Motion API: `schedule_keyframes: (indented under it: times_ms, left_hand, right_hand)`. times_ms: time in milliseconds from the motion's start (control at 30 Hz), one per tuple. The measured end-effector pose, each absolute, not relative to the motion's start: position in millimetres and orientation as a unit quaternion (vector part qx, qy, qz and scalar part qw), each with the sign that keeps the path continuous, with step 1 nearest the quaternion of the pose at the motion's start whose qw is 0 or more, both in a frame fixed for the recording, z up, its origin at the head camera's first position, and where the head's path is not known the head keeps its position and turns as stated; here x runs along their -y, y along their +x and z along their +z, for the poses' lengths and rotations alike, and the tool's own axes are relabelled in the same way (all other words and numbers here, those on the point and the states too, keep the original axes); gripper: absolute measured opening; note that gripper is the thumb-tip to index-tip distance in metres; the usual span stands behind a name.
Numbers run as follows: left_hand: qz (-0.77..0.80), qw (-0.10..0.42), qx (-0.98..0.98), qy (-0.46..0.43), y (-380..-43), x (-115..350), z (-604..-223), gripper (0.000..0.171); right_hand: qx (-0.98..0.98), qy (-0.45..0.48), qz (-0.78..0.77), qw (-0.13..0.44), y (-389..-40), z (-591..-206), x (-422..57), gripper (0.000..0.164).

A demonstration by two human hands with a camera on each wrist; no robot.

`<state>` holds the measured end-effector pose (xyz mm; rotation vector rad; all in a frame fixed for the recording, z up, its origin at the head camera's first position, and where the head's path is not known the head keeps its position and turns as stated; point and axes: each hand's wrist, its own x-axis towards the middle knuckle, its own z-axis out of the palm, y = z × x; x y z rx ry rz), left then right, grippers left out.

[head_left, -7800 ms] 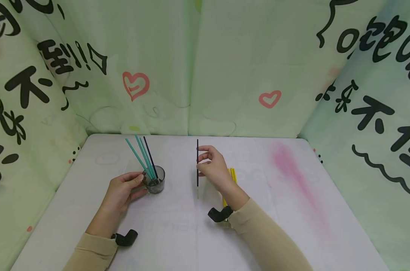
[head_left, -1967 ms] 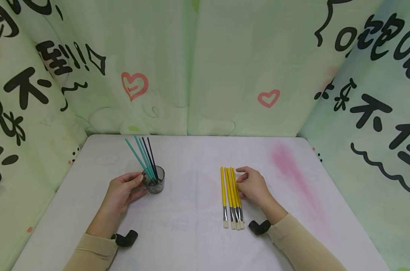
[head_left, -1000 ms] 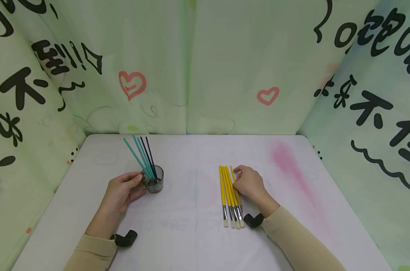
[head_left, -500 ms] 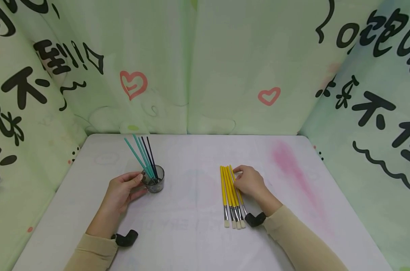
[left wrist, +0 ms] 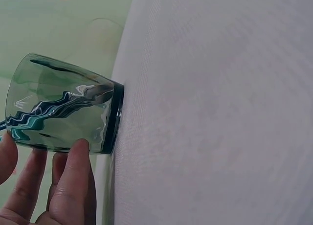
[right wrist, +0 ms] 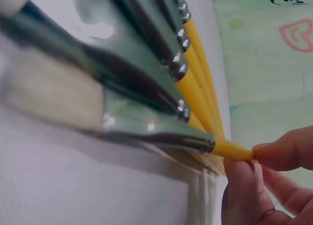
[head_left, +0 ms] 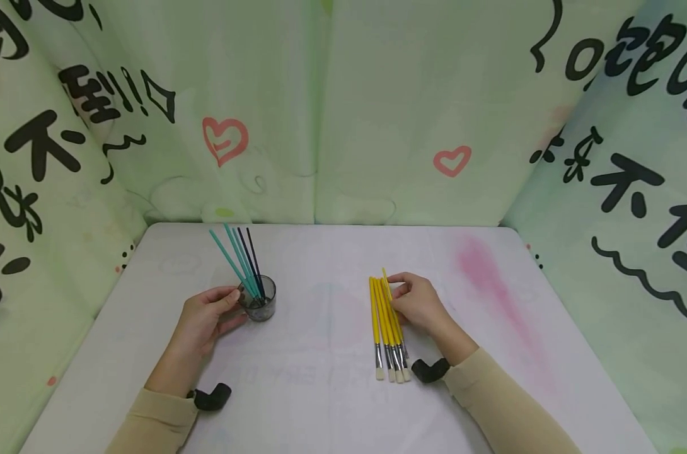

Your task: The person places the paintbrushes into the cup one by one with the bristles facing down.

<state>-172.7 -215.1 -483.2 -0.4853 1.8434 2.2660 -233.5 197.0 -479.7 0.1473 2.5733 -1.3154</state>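
A dark, see-through glass stands upright on the table, holding several teal sticks and two dark thin-handled brushes. My left hand holds the glass from its left side; in the left wrist view, fingers press against its wall. Several yellow-handled flat paintbrushes lie side by side, pale bristles toward me. At their right edge, my right hand pinches the outermost paintbrush by its yellow handle. The right wrist view shows this paintbrush between thumb and fingers, bristles large and blurred nearby.
The white-covered table has a pink smear at right. Green cloth walls with writing and hearts enclose its back and sides. A black wrist fitting is at the right cuff, another at the left.
The dark brush my right hand held upright earlier now stands in the glass. My right hand moved to the yellow paintbrushes and pinches the outermost, its handle end now higher. The left hand stays.
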Motion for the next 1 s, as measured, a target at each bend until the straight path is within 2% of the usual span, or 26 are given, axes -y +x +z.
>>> schedule_keyframes:
  times_ms: [367, 1000]
  left_hand:
    - [0.758, 0.088, -0.623, -0.17, -173.9, 215.0, -485.4, 0.016]
    - [0.758, 0.087, -0.623, -0.173, -173.5, 216.2, -482.9, 0.016]
  right_hand:
    - [-0.84, 0.02, -0.533, 0.1, -231.6, -468.3, -186.1, 0.053]
    - [-0.763, -0.029, -0.639, 0.095, -229.7, -454.7, -143.2, 0.052]
